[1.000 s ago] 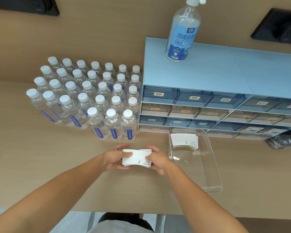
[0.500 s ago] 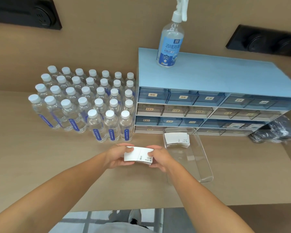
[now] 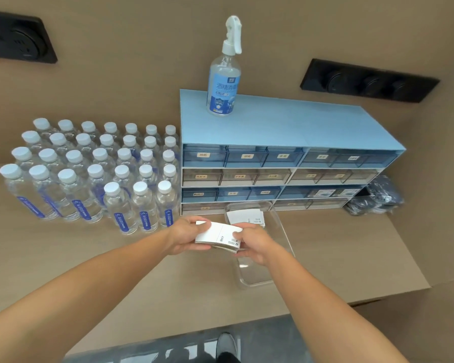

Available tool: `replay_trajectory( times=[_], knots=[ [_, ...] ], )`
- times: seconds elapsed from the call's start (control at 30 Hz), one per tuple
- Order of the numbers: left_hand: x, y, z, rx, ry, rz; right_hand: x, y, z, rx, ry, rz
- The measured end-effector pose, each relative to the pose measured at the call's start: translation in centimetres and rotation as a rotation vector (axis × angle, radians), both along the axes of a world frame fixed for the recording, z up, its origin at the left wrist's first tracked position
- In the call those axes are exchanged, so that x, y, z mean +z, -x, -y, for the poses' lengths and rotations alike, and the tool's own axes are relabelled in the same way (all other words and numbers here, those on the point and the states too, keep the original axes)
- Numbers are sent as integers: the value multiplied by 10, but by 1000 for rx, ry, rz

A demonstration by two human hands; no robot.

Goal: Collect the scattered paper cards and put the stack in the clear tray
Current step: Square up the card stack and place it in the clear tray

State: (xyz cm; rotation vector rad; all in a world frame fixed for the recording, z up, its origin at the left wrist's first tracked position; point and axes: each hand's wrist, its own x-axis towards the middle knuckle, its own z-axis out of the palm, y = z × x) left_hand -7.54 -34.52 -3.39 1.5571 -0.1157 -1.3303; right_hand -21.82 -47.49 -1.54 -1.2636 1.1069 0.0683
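Both hands hold one stack of paper cards (image 3: 218, 235) just above the surface (image 3: 63, 258), a little in front of the middle of its back edge: the left hand (image 3: 185, 235) grips the stack's left end with the thumb lying on top and the fingers curled under, and the right hand (image 3: 254, 243) grips the right end the same way, thumb on the top card. The cards are white, blank over most of the top face, with a fold line or seam down the middle and a few small black printed marks near the right front corner; the stack is several cards thick and its layered edges show along the front, fanned slightly rather than flush. The stack sits at the left rim of the clear tray (image 3: 281, 224), with its right end over the tray's left side. The tray is a long see-through box with rounded corners, lying on the surface with its far end against the foot of the blue drawer cabinet (image 3: 286, 127). Inside the tray, at that far end, lies a second pile of white cards (image 3: 247, 216) with the same small black print; the near end of the tray looks bare. A block of water bottles (image 3: 95, 174) with white caps stands at the back left of the surface, and a spray bottle (image 3: 223, 82) stands on top of the cabinet
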Motion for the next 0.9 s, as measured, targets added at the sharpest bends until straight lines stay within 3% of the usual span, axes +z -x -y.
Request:
replay_trajectory(
  times=[0.33, 0.67, 0.83, 0.9],
  knots=[
    [2, 67, 102, 120, -79, 71, -10, 43, 105, 9, -56, -20],
    [-26, 107, 132, 474, -238, 117, -29, 34, 123, 92, 78, -150],
    [-35, 114, 146, 367, -434, 331, -47, 21, 110, 59, 181, -187],
    [-38, 114, 149, 313, -463, 328, -56, 18, 108, 60, 247, -215]
  ],
)
